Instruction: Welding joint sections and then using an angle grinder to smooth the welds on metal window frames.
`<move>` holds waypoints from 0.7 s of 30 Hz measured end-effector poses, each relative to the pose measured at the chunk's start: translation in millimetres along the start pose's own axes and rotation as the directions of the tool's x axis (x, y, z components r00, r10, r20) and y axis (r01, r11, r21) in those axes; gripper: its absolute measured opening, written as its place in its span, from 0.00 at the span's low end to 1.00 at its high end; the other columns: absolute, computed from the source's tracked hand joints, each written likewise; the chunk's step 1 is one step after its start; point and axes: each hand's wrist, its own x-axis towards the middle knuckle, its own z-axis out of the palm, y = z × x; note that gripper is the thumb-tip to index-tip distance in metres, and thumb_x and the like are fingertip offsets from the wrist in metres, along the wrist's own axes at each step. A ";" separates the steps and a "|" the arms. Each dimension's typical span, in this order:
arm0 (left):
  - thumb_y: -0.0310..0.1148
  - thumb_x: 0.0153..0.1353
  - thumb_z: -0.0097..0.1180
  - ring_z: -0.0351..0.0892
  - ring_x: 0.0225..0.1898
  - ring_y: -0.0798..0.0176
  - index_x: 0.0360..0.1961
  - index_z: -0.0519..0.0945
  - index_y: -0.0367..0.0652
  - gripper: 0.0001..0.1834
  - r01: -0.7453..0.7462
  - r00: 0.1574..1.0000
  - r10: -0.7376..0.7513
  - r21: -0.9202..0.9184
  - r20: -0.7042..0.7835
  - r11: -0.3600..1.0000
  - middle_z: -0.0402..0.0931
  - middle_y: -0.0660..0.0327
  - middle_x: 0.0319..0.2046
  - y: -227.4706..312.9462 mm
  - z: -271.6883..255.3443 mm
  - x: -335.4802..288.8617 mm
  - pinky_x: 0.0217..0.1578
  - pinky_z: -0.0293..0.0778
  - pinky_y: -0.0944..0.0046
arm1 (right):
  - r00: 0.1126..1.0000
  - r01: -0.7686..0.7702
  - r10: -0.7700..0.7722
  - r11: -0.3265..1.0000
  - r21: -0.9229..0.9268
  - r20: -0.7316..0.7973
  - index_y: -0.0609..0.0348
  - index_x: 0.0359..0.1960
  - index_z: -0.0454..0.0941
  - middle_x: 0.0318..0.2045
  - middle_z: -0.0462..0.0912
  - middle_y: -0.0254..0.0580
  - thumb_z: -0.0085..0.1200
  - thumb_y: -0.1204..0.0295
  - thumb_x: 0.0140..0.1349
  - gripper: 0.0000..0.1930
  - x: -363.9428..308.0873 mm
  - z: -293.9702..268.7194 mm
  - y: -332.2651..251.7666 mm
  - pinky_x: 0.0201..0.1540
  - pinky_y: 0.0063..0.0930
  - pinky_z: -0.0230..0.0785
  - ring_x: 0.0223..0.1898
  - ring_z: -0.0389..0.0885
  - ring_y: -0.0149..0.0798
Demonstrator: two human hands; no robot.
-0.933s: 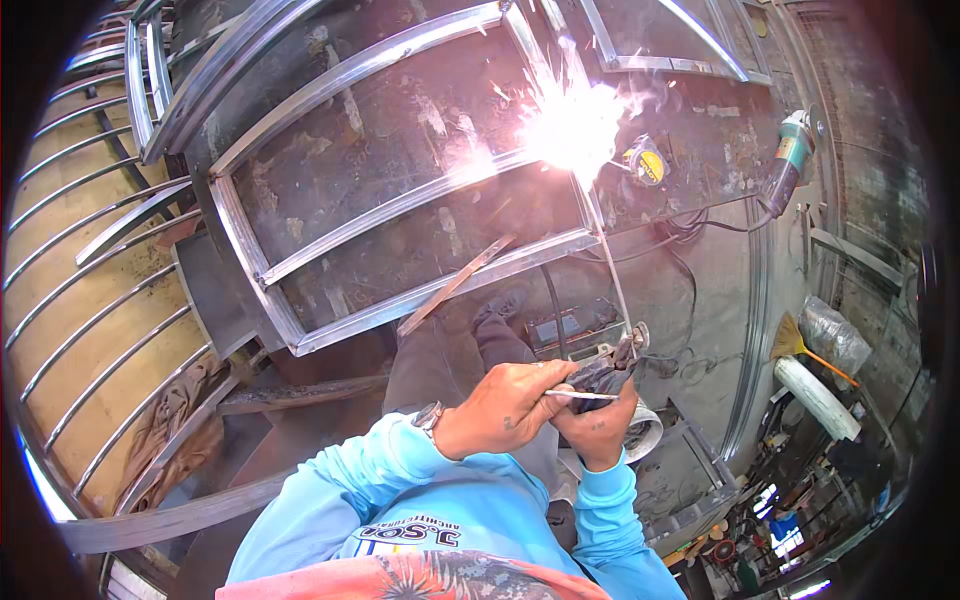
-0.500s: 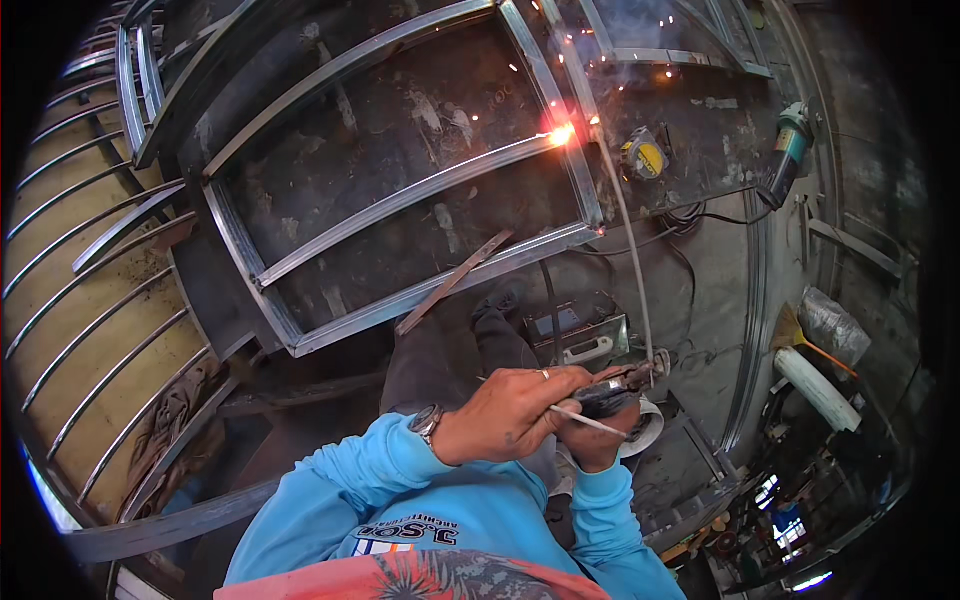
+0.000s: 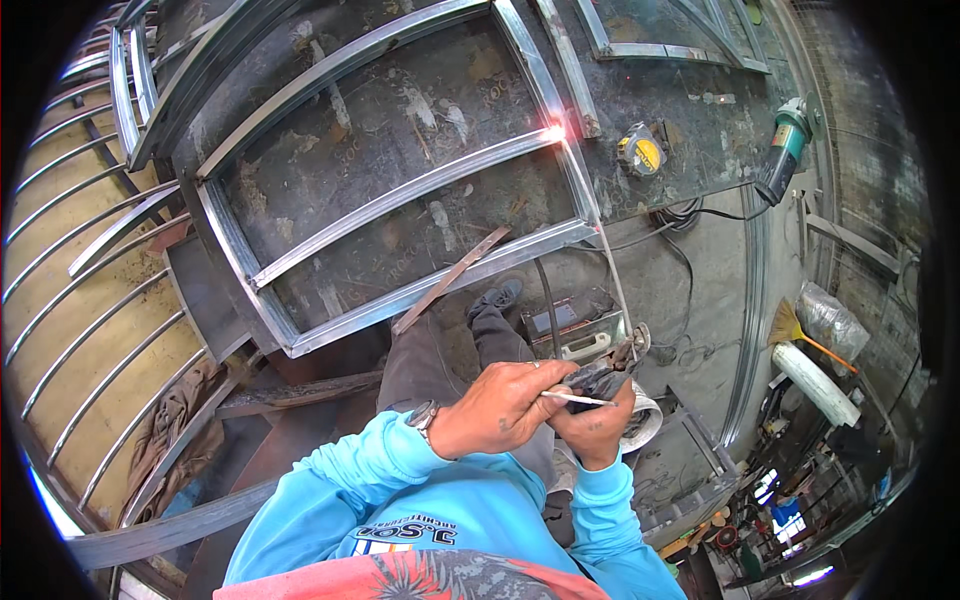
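Note:
My right hand [image 3: 597, 428] is closed round a dark electrode holder [image 3: 598, 382]. From its jaws a long thin welding electrode [image 3: 616, 272] runs up to a metal frame [image 3: 400, 198]. A bright glow [image 3: 556, 134] lights the spot where the frame's middle bar meets its right side bar, close to the electrode's far end. My left hand [image 3: 505, 408], with a watch at the wrist, is closed beside the holder. A second pale rod [image 3: 585, 398] sticks out from its fingers across the holder. Whether the left fingers also grip the holder is hidden.
A tape measure [image 3: 641, 151] and an angle grinder [image 3: 787, 152] lie on the dark worktable [image 3: 690, 115]. A flat metal strip [image 3: 452, 280] crosses the frame's near bar. Below stands a machine with a handle [image 3: 580, 338], near cables [image 3: 680, 215]. Curved metal bars [image 3: 95, 340] stand left.
The electrode and its holder have shifted left, and the electrode's far end now meets the joint. Flying sparks and smoke have mostly gone, and the glow is smaller. Both hands keep their grip.

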 end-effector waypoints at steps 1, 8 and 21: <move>0.29 0.64 0.54 0.81 0.33 0.38 0.50 0.75 0.32 0.16 0.002 1.000 -0.002 0.001 -0.005 1.000 0.79 0.43 0.32 -0.6 0.0 -0.1 0.31 0.75 0.49 | 1.000 -0.001 0.001 1.000 -0.001 0.000 0.67 0.46 0.72 0.27 0.82 0.37 0.79 0.60 0.40 0.35 -0.8 -0.5 2.9 0.31 0.27 0.75 0.27 0.81 0.30; 0.30 0.65 0.53 0.81 0.37 0.40 0.52 0.75 0.34 0.16 -0.009 1.000 0.009 0.018 -0.012 1.000 0.79 0.45 0.35 1.6 -2.4 1.1 0.35 0.77 0.51 | 0.996 0.087 -0.085 0.989 -0.123 0.018 0.68 0.49 0.71 0.30 0.83 0.40 0.79 0.60 0.41 0.38 0.9 -3.9 4.7 0.34 0.28 0.77 0.29 0.84 0.33; 0.31 0.67 0.53 0.82 0.38 0.41 0.53 0.75 0.33 0.16 -0.026 1.000 0.026 0.009 0.014 1.000 0.80 0.45 0.39 7.8 -2.9 1.5 0.37 0.77 0.54 | 0.974 0.227 -0.226 0.967 -0.115 0.027 0.69 0.48 0.72 0.29 0.82 0.40 0.79 0.52 0.41 0.40 -2.5 -3.5 13.9 0.32 0.27 0.77 0.29 0.84 0.32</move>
